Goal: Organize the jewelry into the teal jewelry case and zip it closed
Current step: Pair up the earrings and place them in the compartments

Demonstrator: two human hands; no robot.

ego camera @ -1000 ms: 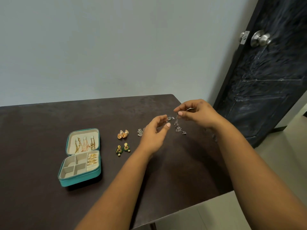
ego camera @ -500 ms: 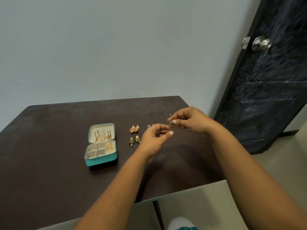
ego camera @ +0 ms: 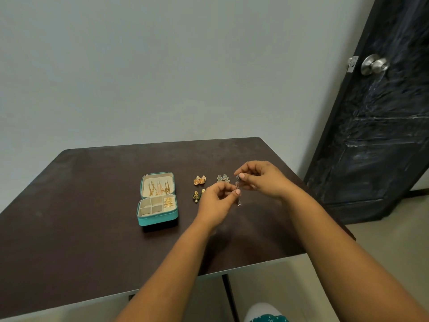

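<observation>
Both hands hold one long silver earring (ego camera: 238,191) up and down.

The right hand (ego camera: 260,180) pinches its top; the left hand (ego camera: 217,203) pinches lower down, and its tip hangs below the fingers. The open teal case (ego camera: 157,217) sits left of both hands, nearer the left one.

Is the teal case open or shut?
Open. The case's lid lies flat behind it on the table, showing gold earrings hung inside and cream compartments below.
</observation>
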